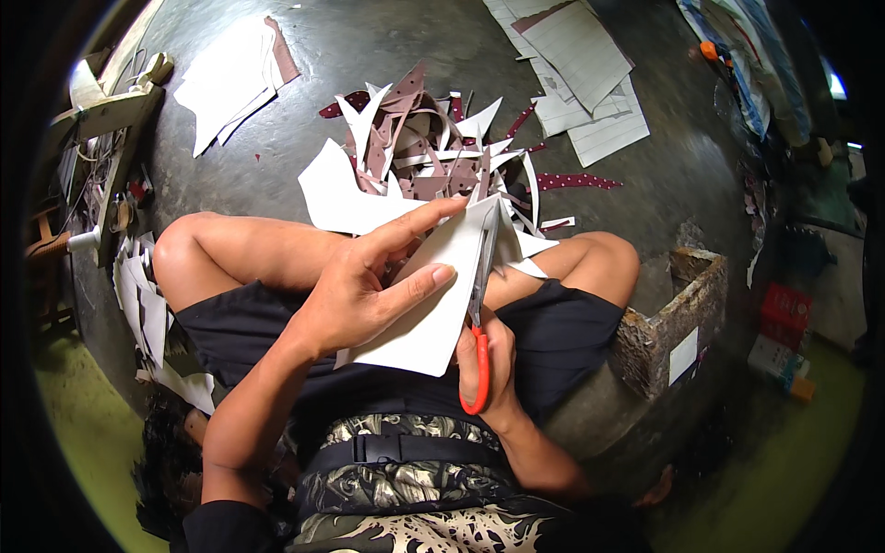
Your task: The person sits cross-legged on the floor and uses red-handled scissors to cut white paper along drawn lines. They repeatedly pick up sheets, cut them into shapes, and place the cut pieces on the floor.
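Note:
A white sheet (419, 327) with a slanted outline is held over my lap by my left hand (373, 276), its thumb on top and the fingers reaching along the far side. Red-handled scissors (477, 369) are gripped in my right hand (500, 364). Their blades point away from me and lie along the sheet's right edge, near its far corner. Whether the sheet is paper or the white back of a material, I cannot tell. Beyond the sheet lies a heap of cut scraps (433, 147), white, dusty brown and dotted maroon. A larger white piece (336, 189) rests at the heap's left.
Cut white pieces (235, 78) lie on the dark floor (369, 37) at far left, and lined sheets (590, 83) at far right. A rough box (678, 318) stands beside my right knee. More white scraps (147, 313) are by my left knee. A wooden frame (111, 138) stands at left.

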{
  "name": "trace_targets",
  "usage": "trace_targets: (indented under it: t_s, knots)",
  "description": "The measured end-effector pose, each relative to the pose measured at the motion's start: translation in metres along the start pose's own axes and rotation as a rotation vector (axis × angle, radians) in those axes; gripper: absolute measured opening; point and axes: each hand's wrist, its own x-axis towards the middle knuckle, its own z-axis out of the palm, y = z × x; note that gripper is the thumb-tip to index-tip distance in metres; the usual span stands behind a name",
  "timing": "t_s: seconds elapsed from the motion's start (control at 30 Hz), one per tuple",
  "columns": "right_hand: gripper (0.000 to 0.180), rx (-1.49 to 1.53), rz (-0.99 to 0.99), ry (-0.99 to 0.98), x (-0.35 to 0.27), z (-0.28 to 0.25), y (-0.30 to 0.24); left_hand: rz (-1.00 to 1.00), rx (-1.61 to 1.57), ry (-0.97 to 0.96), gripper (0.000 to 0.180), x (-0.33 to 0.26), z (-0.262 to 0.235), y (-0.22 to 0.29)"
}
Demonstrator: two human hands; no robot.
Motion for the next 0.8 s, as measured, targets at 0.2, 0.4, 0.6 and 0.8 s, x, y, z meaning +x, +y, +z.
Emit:
trace_targets:
  t_s: [0.2, 0.4, 0.6, 0.8]
  knots:
    - [0.036, 0.014, 0.079, 0.060, 0.004, -0.007, 0.006, -0.074, 0.019, -0.094, 0.060, 0.009, 0.000, 0.000]
    - [0.037, 0.055, 0.254, 0.135, 0.006, -0.013, 0.004, -0.105, 0.009, -0.137, 0.060, 0.020, -0.004, -0.006]
    - [0.043, 0.347, 0.315, 0.234, 0.027, -0.008, 0.030, -0.133, -0.025, 0.054, 0.062, -0.007, -0.034, 0.003]
    - [0.048, 0.353, 0.266, 0.170, 0.031, 0.000, 0.049, 0.040, 0.084, 0.781, 0.063, -0.118, -0.155, 0.022]
